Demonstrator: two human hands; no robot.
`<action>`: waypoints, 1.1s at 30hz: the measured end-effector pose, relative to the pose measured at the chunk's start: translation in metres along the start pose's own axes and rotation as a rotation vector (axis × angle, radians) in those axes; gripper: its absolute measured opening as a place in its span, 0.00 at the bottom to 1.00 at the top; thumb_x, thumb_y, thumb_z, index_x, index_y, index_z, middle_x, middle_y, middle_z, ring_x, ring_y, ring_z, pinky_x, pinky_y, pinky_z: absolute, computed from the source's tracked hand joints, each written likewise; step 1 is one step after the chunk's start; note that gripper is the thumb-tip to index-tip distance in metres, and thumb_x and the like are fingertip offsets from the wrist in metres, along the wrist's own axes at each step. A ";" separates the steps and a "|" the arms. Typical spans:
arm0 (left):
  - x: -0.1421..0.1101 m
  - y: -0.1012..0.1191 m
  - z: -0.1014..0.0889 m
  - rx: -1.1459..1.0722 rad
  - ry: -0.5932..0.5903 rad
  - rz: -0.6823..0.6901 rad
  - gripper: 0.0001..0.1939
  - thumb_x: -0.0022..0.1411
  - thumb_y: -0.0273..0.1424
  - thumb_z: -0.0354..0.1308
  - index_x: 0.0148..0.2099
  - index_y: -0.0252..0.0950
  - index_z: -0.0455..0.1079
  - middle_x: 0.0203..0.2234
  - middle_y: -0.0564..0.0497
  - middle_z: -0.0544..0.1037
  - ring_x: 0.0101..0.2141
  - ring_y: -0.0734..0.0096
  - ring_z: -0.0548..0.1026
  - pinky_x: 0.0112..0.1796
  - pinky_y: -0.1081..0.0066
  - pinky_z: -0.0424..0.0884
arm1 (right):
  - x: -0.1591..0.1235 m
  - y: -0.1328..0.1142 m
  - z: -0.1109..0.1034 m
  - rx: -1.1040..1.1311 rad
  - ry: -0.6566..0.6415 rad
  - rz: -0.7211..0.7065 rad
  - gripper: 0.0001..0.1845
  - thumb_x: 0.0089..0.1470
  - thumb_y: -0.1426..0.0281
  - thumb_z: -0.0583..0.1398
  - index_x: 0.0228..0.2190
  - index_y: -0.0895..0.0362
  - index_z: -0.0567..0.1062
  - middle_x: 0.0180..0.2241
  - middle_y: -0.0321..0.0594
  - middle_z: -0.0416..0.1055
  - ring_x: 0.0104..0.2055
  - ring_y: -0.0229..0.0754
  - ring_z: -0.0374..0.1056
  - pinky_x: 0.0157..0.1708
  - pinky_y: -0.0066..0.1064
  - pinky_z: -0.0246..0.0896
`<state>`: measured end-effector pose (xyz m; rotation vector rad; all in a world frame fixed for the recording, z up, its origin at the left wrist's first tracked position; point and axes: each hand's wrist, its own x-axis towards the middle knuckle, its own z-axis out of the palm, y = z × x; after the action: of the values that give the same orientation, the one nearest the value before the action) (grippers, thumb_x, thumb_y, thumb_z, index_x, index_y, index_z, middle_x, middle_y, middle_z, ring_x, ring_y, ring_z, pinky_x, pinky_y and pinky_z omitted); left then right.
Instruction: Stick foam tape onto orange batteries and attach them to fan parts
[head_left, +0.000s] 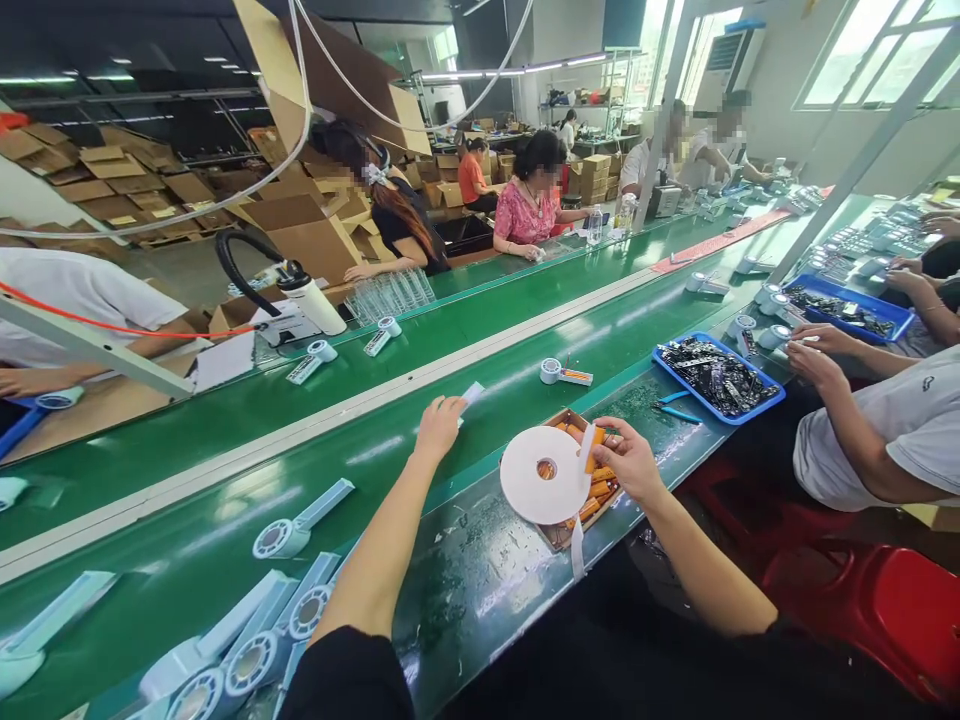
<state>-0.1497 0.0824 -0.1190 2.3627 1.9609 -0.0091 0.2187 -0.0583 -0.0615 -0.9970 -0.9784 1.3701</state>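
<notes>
My left hand (441,428) is closed over the green belt on a handheld fan. Only the fan's pale handle (472,393) sticks out past the fingers; the rest is hidden by the hand. With the fingertips of my right hand (628,462) I pinch an orange battery (597,440), a white tape strip lying along its side. Just left of it, a large roll of white tape (525,480) rests on a cardboard box (559,538) of orange batteries (600,490). The tape's loose end (577,548) hangs over the box's near side.
Several pale blue fans (251,660) crowd the belt's lower left. Another fan with an orange battery (562,373) lies ahead. To the right are blue-handled pliers (679,408), a blue tray (776,402) of dark parts and a co-worker's hands (817,360). A red stool (892,610) stands lower right.
</notes>
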 end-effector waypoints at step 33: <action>0.074 -0.002 0.001 -0.268 -0.110 0.163 0.17 0.75 0.36 0.52 0.56 0.41 0.80 0.52 0.45 0.85 0.50 0.59 0.81 0.49 0.68 0.72 | 0.238 0.056 0.105 -1.017 -0.523 -0.368 0.19 0.60 0.65 0.72 0.52 0.52 0.82 0.41 0.41 0.88 0.45 0.48 0.86 0.50 0.40 0.82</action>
<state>-0.1380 0.1549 -0.1235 2.2847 1.6041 0.1224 0.0970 0.1771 -0.0897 -1.0877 -2.2542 0.7812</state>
